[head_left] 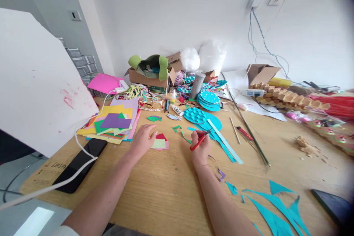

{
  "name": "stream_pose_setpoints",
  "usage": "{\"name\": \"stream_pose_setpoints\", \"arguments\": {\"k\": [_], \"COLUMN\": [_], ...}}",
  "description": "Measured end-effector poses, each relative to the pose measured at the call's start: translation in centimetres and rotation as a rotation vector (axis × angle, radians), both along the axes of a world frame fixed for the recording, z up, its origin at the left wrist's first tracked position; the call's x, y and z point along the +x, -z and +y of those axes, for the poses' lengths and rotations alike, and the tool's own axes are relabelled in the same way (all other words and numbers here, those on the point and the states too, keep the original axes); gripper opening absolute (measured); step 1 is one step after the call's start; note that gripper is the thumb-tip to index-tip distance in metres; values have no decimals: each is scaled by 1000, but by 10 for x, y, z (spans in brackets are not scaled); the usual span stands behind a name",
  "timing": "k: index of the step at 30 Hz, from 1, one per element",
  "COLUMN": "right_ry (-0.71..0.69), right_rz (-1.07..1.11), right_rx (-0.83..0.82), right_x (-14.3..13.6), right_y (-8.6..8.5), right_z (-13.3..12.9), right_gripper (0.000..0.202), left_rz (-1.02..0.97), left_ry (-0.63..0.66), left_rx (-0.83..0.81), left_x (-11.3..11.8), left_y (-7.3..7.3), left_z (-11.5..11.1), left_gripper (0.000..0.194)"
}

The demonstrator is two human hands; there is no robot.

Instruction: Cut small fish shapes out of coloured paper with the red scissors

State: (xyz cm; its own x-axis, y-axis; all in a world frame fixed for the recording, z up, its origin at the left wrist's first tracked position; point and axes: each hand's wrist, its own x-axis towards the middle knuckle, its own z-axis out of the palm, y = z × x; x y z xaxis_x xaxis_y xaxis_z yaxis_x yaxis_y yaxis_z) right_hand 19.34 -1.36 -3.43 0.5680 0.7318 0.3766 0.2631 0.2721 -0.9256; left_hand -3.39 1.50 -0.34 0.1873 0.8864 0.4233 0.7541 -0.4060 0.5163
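My right hand (201,149) holds red-handled scissors (198,142), their dark blades pointing up and to the right toward the blue paper strips (222,142). My left hand (143,138) rests near the tabletop with its fingers apart and nothing visible in them. Just right of its fingertips lie small paper pieces (160,143) in red, pale green and pink. Green paper scraps (186,137) lie between the two hands. Beyond my left hand is a green and purple fish shape (154,118), with a white fish shape (173,117) to its right.
Coloured paper sheets (114,121) are stacked at left, beside a black phone (80,166) crossed by a white cable. A grey bottle (197,85), scalloped blue discs (195,115) and a cardboard box (148,78) stand or lie farther back. Blue offcuts (273,206) lie front right.
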Motion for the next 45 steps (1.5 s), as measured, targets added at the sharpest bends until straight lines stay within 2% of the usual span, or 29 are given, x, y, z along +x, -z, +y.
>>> {"name": "stream_pose_setpoints", "arguments": {"k": [3,5,12,17,21,26,29,32,35,37,40,42,45], "right_ry": [-18,-29,-52,-58,-58,-81,-104,-122,-165,-233,-387,-482,-502], "right_rz": [-36,-60,-150,-202,-228,-286,-298,-282,-223,-159,-92,-102,-92], "right_rx": [-4,-6,-14,-22,-33,-21,-23,-18,-28,-55,-101,-113,-102], "right_x": [-4,-7,-8,-5,-6,-12,-14,-14,-15,-17,-22,-26,-30], "right_y": [1,0,1,4,1,-8,-9,-8,-7,-8,-13,-16,-18], "right_z": [0,0,-2,0,-3,-8,-10,-9,-10,-11,-15,-18,-19], "right_gripper": [26,26,25,24,22,19,17,17,22,26,29,28,26], "left_rz": [46,86,229,217,187,116,-25,-333,-804,-1009,-1147,-1193,-1240], "left_ry": [-47,-33,57,94,88,97,103,101,99,93,66,55,106], "left_rx": [-46,-93,-137,-155,-108,-65,-97,-273,-536,-645,-717,-683,-702], "left_x": [-17,-22,-11,-7,-5,-1,-4,-7,-4,3,21,35,52], "left_y": [1,5,23,23,20,17,15,12,4,-2,-7,-5,4], "left_z": [-5,-8,-16,-14,-15,-18,-16,-14,-13,-14,-15,-18,-23], "left_gripper": [22,23,39,34,34,18,8,2,17,26,31,32,32]}}
